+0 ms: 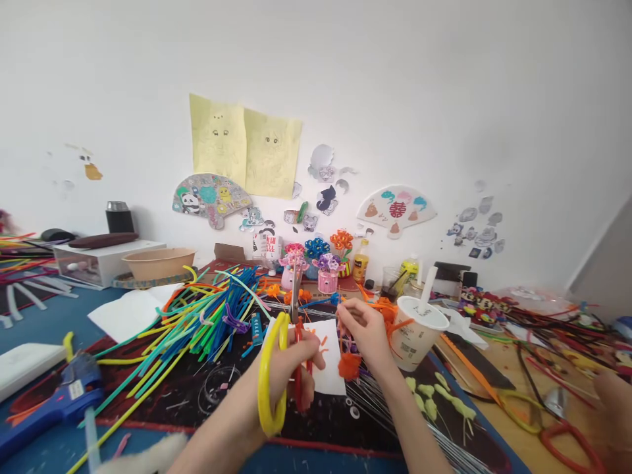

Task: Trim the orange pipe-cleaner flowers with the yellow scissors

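Note:
My left hand (296,359) is closed round a pair of scissors (270,382) with one yellow and one red handle. The scissors' blades (296,293) point up and away from me. To their right, my right hand (363,329) pinches with thumb and fingers at the end of a thin blue pipe cleaner (320,302), which runs leftward to near the blades. Whether the blades touch it I cannot tell. Below the hands lies a white sheet of paper (332,378) with small orange clippings. A fluffy orange piece (349,367) is just under my right hand.
Left are a pile of pipe cleaners (232,309) and a blue glue gun (69,401). A paper cup (419,329) stands close to my right wrist. Behind are pipe-cleaner flower pots (326,280). Another pair of scissors (555,401) lies right, near another person's blurred hand (612,408).

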Demonstrator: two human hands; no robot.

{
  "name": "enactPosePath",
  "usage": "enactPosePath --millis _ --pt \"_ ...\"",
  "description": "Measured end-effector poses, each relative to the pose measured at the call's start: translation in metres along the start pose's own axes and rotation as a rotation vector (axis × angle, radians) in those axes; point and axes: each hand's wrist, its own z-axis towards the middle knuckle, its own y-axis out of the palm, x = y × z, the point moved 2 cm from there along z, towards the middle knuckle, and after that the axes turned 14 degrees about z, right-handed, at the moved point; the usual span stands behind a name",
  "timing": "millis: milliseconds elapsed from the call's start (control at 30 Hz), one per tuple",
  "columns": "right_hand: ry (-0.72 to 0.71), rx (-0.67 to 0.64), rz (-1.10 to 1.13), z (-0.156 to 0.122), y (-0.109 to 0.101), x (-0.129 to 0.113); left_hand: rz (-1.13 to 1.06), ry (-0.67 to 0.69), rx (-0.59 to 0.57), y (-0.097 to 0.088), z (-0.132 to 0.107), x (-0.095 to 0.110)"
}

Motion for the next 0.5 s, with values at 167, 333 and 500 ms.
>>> enactPosePath --millis 167,333,500 --pt "0.02 0.007 0.012 0.002 -0.004 0.001 -0.202 -0.236 -0.161 0.0 -0.005 0.001" --pt "0.031 0.033 0.03 0.003 -0.008 0.002 -0.807 -0.192 -0.259 0.024 -0.021 -0.013" --pt "0.04 0.032 0.03 0.005 -0.012 0.005 -0.755 -0.09 -0.279 0.039 -0.02 -0.024"
